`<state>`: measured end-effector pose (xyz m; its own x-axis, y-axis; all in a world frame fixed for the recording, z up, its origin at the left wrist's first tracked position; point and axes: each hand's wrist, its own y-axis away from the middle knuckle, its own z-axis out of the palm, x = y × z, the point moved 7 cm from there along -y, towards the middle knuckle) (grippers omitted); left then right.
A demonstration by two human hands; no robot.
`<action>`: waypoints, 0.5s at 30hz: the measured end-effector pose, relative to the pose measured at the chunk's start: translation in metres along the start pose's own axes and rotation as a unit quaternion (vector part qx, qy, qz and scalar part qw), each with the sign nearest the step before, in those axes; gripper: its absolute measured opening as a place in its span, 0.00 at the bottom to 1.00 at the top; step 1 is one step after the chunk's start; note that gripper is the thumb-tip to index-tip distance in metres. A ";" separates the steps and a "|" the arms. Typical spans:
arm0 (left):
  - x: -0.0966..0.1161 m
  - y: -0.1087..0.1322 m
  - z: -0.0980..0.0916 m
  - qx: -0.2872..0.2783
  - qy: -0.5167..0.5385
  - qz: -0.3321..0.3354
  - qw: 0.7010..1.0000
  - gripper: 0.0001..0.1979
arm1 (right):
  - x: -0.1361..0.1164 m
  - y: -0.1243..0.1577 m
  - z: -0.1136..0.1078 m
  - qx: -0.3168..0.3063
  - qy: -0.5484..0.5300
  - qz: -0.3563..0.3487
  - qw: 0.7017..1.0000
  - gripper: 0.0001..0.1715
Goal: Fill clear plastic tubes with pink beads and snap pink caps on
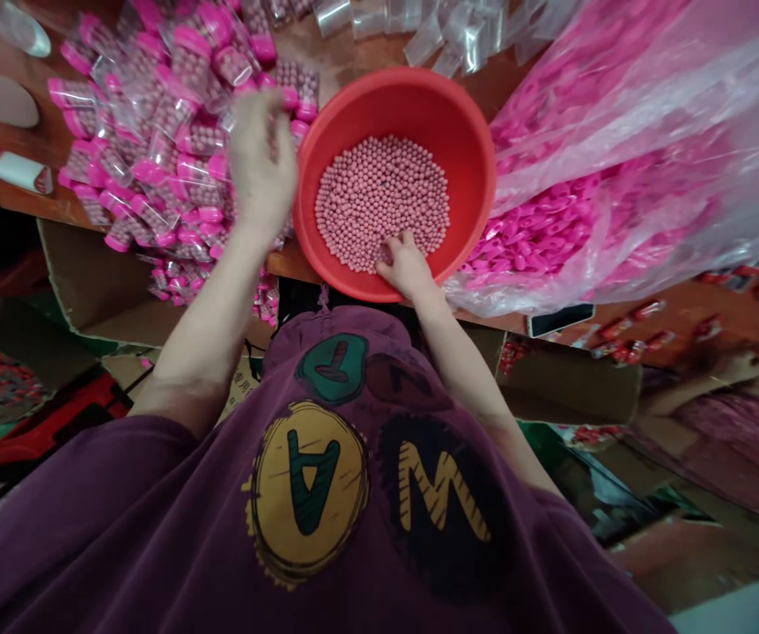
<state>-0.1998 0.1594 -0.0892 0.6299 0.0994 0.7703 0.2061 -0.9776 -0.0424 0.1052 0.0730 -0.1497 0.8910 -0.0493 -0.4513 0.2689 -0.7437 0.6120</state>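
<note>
Many small pink balls point(383, 202) lie in a heap in a round red plastic basin point(449, 114); the basin sits at the edge of a wooden table point(16, 198); the right hand point(407, 262) is in the basin, and its fingers point(396, 248) rest on the balls, a little apart; the left hand point(261, 154) is up just beside the basin's rim; its fingers point(254, 110) are pinched together, and you can't tell if they hold a ball; under it lie lots of clear bags point(148, 132) with pink-capped bottles inside; on the other side of the basin lies a big clear sack point(591, 211) of pink pieces; a purple T-shirt point(313, 519) with big letters covers the person's front; far off to the right, another person's hand point(742, 370) shows, blurry.
</note>
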 end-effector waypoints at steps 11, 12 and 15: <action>0.079 0.109 0.129 -0.364 0.085 -0.072 0.925 0.15 | 0.011 0.030 -0.007 0.057 -0.531 0.019 0.845 0.31; 0.076 0.098 0.130 -0.357 0.042 -0.056 0.931 0.14 | 0.017 0.034 -0.016 0.116 -0.477 0.016 0.871 0.29; 0.068 0.060 0.135 -0.299 -0.103 -0.010 0.949 0.15 | 0.037 0.052 -0.046 0.294 -0.280 -0.013 0.914 0.22</action>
<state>-0.0437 0.1328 -0.1253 0.7759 0.0929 0.6240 -0.2033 -0.8995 0.3867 0.1689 0.0634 -0.1044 0.5167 -0.2380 -0.8224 -0.1029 -0.9709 0.2164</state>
